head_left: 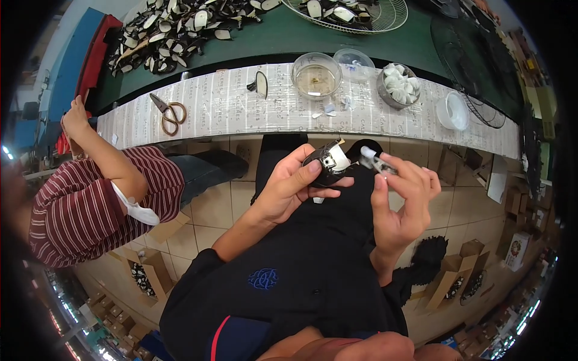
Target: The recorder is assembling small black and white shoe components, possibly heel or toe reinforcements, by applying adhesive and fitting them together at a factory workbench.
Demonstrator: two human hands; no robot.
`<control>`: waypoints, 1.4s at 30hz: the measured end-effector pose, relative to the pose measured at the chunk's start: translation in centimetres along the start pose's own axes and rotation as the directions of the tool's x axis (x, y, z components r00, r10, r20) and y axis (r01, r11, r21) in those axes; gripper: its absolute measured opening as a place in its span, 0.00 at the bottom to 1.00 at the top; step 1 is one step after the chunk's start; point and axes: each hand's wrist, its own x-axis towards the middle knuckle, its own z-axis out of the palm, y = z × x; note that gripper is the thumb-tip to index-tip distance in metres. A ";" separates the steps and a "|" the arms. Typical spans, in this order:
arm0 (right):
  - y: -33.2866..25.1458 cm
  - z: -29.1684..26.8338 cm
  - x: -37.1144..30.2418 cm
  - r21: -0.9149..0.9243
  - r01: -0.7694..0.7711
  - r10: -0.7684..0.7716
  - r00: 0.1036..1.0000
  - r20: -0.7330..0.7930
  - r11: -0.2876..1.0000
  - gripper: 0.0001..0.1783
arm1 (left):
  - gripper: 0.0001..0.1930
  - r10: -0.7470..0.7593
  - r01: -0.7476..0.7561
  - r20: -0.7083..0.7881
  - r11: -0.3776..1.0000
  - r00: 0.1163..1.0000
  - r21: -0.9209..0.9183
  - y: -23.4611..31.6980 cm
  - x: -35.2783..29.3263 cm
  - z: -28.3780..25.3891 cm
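My left hand [294, 185] is closed round a black shoe part [330, 176] with a pale lining and a shiny metal piece on it. Its thumb presses on the dark edge. Just to the right, my right hand [404, 201] pinches a small greyish piece with a white end [371, 157] between thumb and fingertips. That piece is partly hidden and too blurred to name. Its white end is close to the shoe part, and a narrow gap seems to lie between them. Both hands are in front of the table's near edge, over my lap.
On the paper-covered table edge [211, 114] lie scissors [170, 114], a loose shoe part [261, 85], a clear tub of liquid [316, 77], a metal bowl of white wads [400, 86] and a white cup [453, 112]. Behind is a heap of shoe parts [174, 30]. A co-worker in stripes [102, 207] sits left.
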 end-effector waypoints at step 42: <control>-0.1 -2.9 -3.0 0.360 0.172 0.005 0.896 -0.443 0.917 0.13 | 0.22 0.236 -0.038 0.435 0.908 0.869 -0.417 -2.8 -0.5 -2.2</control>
